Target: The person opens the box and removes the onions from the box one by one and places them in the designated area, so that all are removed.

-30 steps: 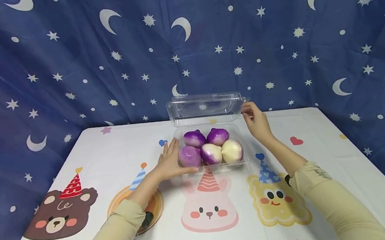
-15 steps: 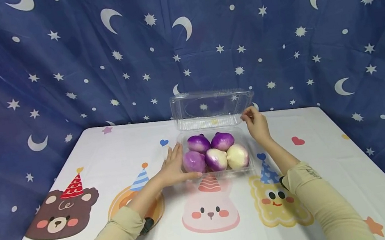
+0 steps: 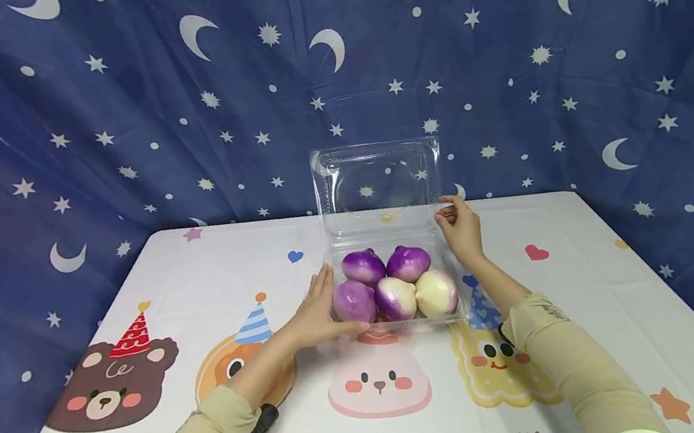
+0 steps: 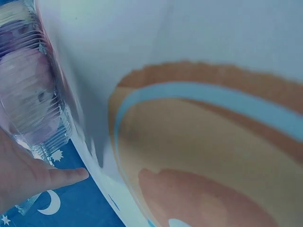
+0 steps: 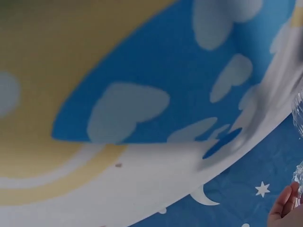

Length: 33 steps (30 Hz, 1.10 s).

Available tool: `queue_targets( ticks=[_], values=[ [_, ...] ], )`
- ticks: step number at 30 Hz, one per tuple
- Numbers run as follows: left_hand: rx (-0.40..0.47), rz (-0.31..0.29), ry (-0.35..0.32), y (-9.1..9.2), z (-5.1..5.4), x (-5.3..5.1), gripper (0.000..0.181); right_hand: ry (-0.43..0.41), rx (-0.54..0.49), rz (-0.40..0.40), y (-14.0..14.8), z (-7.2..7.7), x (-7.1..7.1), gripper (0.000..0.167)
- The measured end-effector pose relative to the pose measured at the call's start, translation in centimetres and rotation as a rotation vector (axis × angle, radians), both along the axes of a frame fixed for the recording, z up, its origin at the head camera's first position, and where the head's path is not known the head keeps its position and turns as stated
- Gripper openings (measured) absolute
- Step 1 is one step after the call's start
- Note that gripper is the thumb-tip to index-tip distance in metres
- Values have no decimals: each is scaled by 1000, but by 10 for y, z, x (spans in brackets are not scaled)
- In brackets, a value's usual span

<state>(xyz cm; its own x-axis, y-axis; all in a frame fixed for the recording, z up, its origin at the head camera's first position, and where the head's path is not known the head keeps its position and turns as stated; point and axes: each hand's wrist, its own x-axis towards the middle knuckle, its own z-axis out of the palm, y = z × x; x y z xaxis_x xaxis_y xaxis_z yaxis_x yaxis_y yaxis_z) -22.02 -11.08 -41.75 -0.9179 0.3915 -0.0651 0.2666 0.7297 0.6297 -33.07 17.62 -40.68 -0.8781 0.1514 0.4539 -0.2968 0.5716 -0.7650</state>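
Observation:
A clear plastic box stands on the table with its clear lid raised upright at the back. Inside lie several purple and white round vegetables, among them a pale one at the front right and a purple one at the front left. My left hand lies with straight, spread fingers against the box's left side, thumb at the front corner. At the lid's lower right edge, my right hand pinches the plastic with curled fingers. The left wrist view shows the ribbed box wall beside my left hand.
A white tablecloth with printed cartoon figures and lettering covers the table. Behind it hangs a dark blue curtain with moons and stars, close behind the raised lid.
The lid has swung up from a low slant to upright. The box with its vegetables has shifted toward me and slightly right, and my left hand has moved along with it.

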Motion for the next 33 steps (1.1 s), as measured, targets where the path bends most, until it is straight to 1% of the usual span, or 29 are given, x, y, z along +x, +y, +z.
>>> queue_targets(
  ticks=[2, 5, 12, 16, 21, 23, 27, 29, 32, 33],
  values=[
    [2, -4, -5, 1, 0, 2, 122, -16, 32, -7, 0, -2, 0, 37],
    [-3, 0, -4, 2, 1, 4, 121, -26, 48, -9, -1, -5, -1, 40],
    [-24, 44, -14, 5, 3, 10, 121, -46, 135, 18, -4, -10, -6, 44],
    [-33, 59, -18, 7, 4, 13, 121, -49, 177, 11, -6, -11, -6, 43],
    [-21, 69, -33, 8, 5, 17, 122, -89, 203, 30, -6, -13, -3, 42],
    [-20, 69, -38, 8, 5, 17, 122, -98, 204, 32, -6, -14, -2, 41],
    [-22, 67, -37, 9, 6, 17, 121, -99, 240, 33, -4, -16, -1, 38],
    [-27, 66, -36, 10, 6, 18, 121, -113, 248, 35, -3, -17, -1, 37],
    [-34, 69, -40, 10, 6, 18, 121, -119, 237, 67, 3, -24, -8, 37],
    [-37, 71, -40, 10, 6, 18, 121, -98, 240, 66, 10, -42, -24, 37]
  ],
)
